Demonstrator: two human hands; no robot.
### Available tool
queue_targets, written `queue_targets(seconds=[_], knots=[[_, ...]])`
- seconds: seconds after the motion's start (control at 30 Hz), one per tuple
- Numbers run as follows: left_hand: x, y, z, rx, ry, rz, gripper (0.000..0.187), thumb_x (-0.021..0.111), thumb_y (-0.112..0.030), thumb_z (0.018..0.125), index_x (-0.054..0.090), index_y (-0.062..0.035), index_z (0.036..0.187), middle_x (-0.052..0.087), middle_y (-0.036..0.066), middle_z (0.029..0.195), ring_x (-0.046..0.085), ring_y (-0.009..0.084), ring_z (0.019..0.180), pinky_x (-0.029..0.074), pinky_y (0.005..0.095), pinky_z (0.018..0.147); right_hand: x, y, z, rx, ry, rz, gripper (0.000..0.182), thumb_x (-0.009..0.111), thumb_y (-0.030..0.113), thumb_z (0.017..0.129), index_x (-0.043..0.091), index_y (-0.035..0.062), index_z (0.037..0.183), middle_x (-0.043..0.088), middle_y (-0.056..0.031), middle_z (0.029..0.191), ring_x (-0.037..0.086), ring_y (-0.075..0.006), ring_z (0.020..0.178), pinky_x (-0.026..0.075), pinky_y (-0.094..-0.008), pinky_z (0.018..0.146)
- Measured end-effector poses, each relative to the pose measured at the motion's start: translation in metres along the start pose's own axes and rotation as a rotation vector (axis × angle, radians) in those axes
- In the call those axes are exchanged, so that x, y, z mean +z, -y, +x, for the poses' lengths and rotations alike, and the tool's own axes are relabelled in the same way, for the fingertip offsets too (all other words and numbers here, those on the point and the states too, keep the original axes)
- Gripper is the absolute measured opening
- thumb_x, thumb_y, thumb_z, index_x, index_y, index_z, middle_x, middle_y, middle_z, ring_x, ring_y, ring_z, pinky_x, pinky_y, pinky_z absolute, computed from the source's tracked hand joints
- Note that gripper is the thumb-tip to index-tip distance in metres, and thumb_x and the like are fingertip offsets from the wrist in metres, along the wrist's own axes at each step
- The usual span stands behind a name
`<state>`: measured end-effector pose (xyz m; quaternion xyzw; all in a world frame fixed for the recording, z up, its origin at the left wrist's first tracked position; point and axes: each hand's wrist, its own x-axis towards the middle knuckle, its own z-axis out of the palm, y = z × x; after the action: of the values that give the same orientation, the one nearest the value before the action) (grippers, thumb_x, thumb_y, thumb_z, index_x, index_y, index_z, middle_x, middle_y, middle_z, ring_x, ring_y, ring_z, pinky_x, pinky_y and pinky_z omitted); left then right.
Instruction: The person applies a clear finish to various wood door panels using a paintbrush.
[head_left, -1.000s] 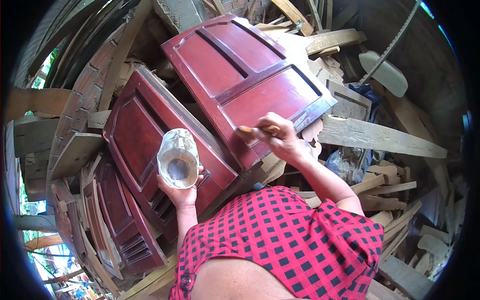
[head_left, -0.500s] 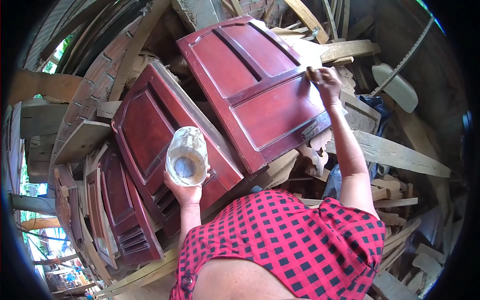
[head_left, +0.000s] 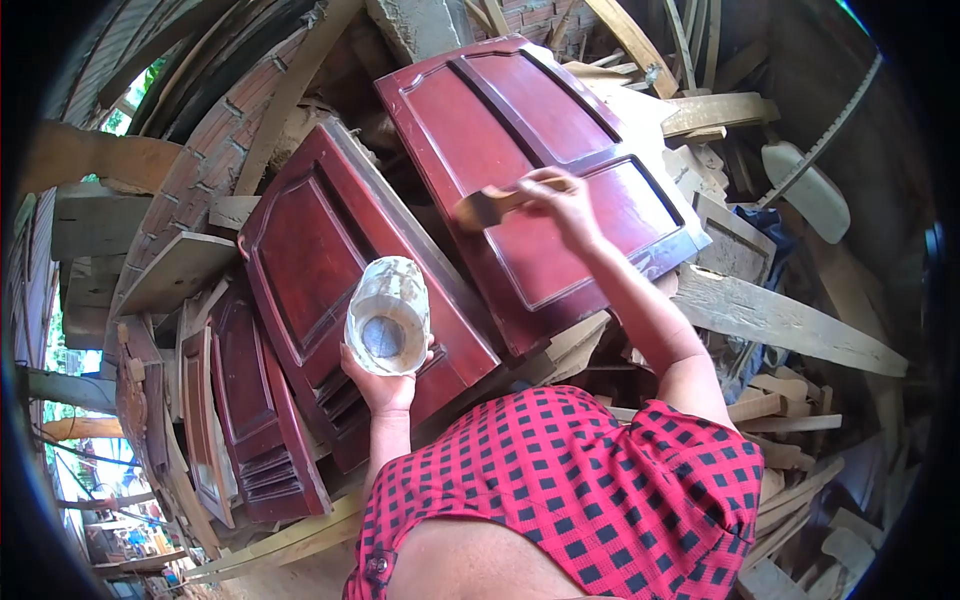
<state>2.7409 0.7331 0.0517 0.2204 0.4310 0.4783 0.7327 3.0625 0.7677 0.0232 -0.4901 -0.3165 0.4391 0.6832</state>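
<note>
The right hand point(head_left: 562, 203) is closed around the handle of a paintbrush point(head_left: 487, 207), whose bristles rest on the cross rail of the upper door panel point(head_left: 540, 170), near its middle; the left hand point(head_left: 385, 385) is wrapped around a cut-open plastic bottle point(head_left: 388, 315), held below and left of that panel, with a little dark liquid showing at its bottom. As I judge it, the coating is well along; the upper door panel shines deep red over most of its face, though its lower right edge looks pale and worn, so some of it may be left; I cannot tell wet from dry. A second door panel point(head_left: 330, 260) lies just left of it, partly beneath it, equally red; a louvred shutter point(head_left: 250, 420) leans further left. There is no tabletop; the panels rest on a heap of timber offcuts point(head_left: 790, 320), with a brick pillar point(head_left: 190, 190) beyond the second panel; daylight enters far left.
</note>
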Motion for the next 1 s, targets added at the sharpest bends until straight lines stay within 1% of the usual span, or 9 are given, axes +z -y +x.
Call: queue_targets(seconds=[0.13, 0.2, 0.3, 0.43, 0.47, 0.57, 0.73, 0.9, 1.0], knots=[[-0.005, 0.006, 0.003, 0.032, -0.053, -0.032, 0.073, 0.032, -0.065, 0.082, 0.048, -0.0062, 0.122, 0.063, 0.016, 0.101, 0.065, 0.0374, 0.077, 0.056, 0.0402, 0.052, -0.112, 0.009, 0.049, -0.148, -0.327, -0.088, 0.019, 0.070, 0.018, 0.080, 0.064, 0.0051, 0.093, 0.064, -0.0048, 0.077, 0.061, -0.0118, 0.063, 0.048, -0.0237, 0.055], [-0.012, 0.010, 0.007, 0.046, -0.051, -0.021, 0.073, 0.032, -0.065, 0.082, 0.048, -0.0059, 0.121, 0.063, 0.016, 0.100, 0.065, 0.0371, 0.077, 0.056, 0.0400, 0.052, -0.175, 0.011, 0.077, -0.329, -0.479, -0.392, 0.020, 0.067, 0.020, 0.083, 0.066, 0.0019, 0.090, 0.066, -0.0068, 0.073, 0.062, -0.0117, 0.062, 0.047, -0.0227, 0.056], [-0.011, 0.005, 0.007, 0.029, -0.043, 0.013, 0.073, 0.032, -0.065, 0.082, 0.049, -0.0055, 0.121, 0.063, 0.016, 0.099, 0.065, 0.0366, 0.076, 0.056, 0.0395, 0.052, -0.203, 0.037, 0.086, -0.265, -0.744, -0.909, 0.017, 0.069, 0.025, 0.080, 0.070, 0.0090, 0.085, 0.070, -0.0057, 0.075, 0.064, -0.0119, 0.069, 0.048, -0.0259, 0.064], [-0.001, 0.000, 0.003, -0.002, -0.032, 0.023, 0.072, 0.032, -0.064, 0.082, 0.048, -0.0051, 0.120, 0.063, 0.017, 0.099, 0.065, 0.0374, 0.075, 0.056, 0.0391, 0.051, -0.205, 0.016, 0.088, -0.226, -0.421, -0.758, 0.023, 0.072, 0.028, 0.079, 0.070, 0.0090, 0.091, 0.069, -0.0026, 0.074, 0.060, -0.0097, 0.069, 0.047, -0.0247, 0.066], [0.000, -0.001, 0.001, -0.007, -0.028, 0.027, 0.072, 0.032, -0.064, 0.082, 0.048, -0.0051, 0.120, 0.063, 0.017, 0.099, 0.065, 0.0374, 0.075, 0.056, 0.0391, 0.051, -0.200, 0.014, 0.085, -0.131, -0.272, -0.561, 0.018, 0.066, 0.007, 0.083, 0.066, -0.0001, 0.099, 0.068, -0.0045, 0.089, 0.060, -0.0091, 0.083, 0.046, -0.0218, 0.076], [0.004, -0.002, 0.000, -0.017, -0.023, 0.017, 0.071, 0.033, -0.063, 0.082, 0.048, -0.0047, 0.120, 0.063, 0.018, 0.099, 0.065, 0.0386, 0.075, 0.056, 0.0393, 0.051, -0.224, 0.026, 0.081, -0.111, 0.001, -0.713, 0.020, 0.064, 0.000, 0.078, 0.067, 0.0012, 0.098, 0.066, -0.0024, 0.089, 0.059, -0.0087, 0.083, 0.045, -0.0204, 0.078], [-0.002, -0.002, 0.002, -0.015, -0.012, 0.053, 0.070, 0.033, -0.061, 0.083, 0.047, -0.0041, 0.121, 0.063, 0.019, 0.099, 0.065, 0.0397, 0.073, 0.056, 0.0407, 0.050, -0.218, 0.142, 0.016, 0.334, 0.129, -0.901, 0.023, 0.064, 0.004, 0.067, 0.069, 0.0017, 0.089, 0.067, -0.0048, 0.078, 0.061, -0.0107, 0.068, 0.049, -0.0235, 0.062], [-0.003, -0.001, 0.003, -0.045, 0.032, 0.023, 0.068, 0.031, -0.061, 0.084, 0.045, -0.0088, 0.125, 0.061, 0.017, 0.104, 0.065, 0.0391, 0.076, 0.057, 0.0415, 0.051, -0.212, 0.183, -0.012, 0.764, 0.139, -0.976, 0.017, 0.066, 0.004, 0.063, 0.067, -0.0020, 0.079, 0.066, -0.0100, 0.068, 0.065, -0.0168, 0.057, 0.053, -0.0269, 0.049], [-0.002, -0.004, 0.001, -0.041, 0.033, 0.040, 0.069, 0.031, -0.062, 0.084, 0.045, -0.0088, 0.125, 0.062, 0.016, 0.104, 0.066, 0.0385, 0.077, 0.057, 0.0413, 0.051, -0.218, 0.170, 0.008, 0.622, 0.127, -1.016, 0.019, 0.067, 0.006, 0.063, 0.067, -0.0003, 0.081, 0.066, -0.0087, 0.067, 0.063, -0.0154, 0.054, 0.052, -0.0259, 0.049]])
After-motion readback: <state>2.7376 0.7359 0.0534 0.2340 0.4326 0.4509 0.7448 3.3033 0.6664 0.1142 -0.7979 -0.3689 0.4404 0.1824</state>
